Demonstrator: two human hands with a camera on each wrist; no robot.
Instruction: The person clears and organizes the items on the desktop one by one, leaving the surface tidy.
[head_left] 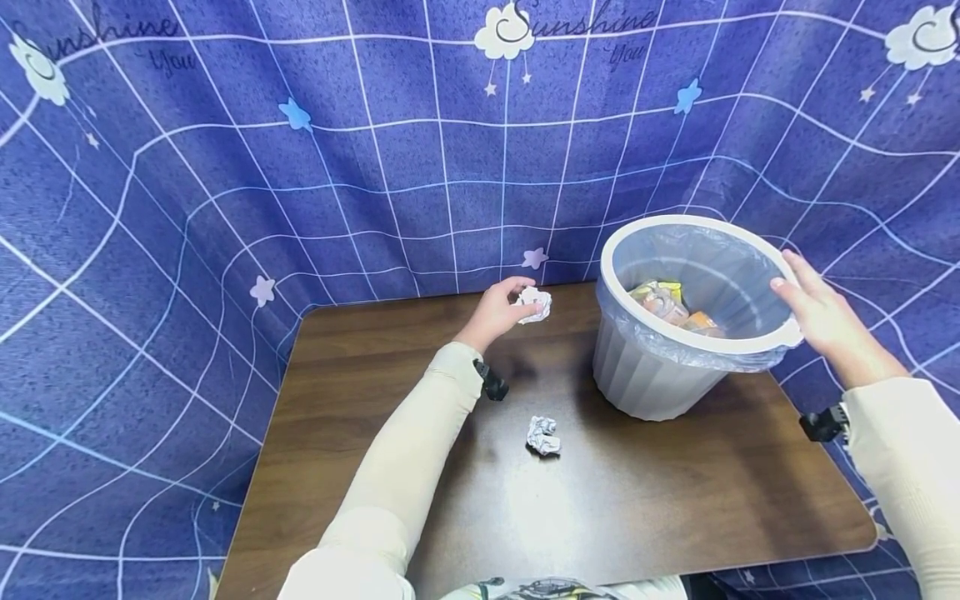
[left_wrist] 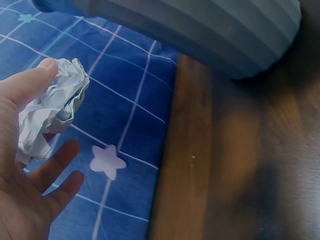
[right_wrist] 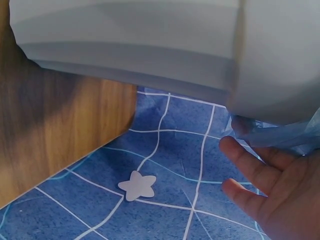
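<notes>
My left hand (head_left: 498,312) pinches a crumpled ball of white paper (head_left: 533,305) above the table's back edge, left of the trash bin. In the left wrist view the thumb presses on the paper ball (left_wrist: 52,107), and the lower fingers stand apart from it. A second crumpled paper ball (head_left: 543,436) lies on the table. The grey trash bin (head_left: 637,375) has a white rim and a clear liner. My right hand (head_left: 828,321) holds the bin's right rim, its thumb over the rim and other fingers outside, spread beneath the liner edge (right_wrist: 280,135).
Inside the bin are wrappers (head_left: 663,302), some yellow and orange. The bin stands on the right part of a brown wooden table (head_left: 360,392). A blue curtain (head_left: 405,150) with white grid lines hangs close behind and along the sides.
</notes>
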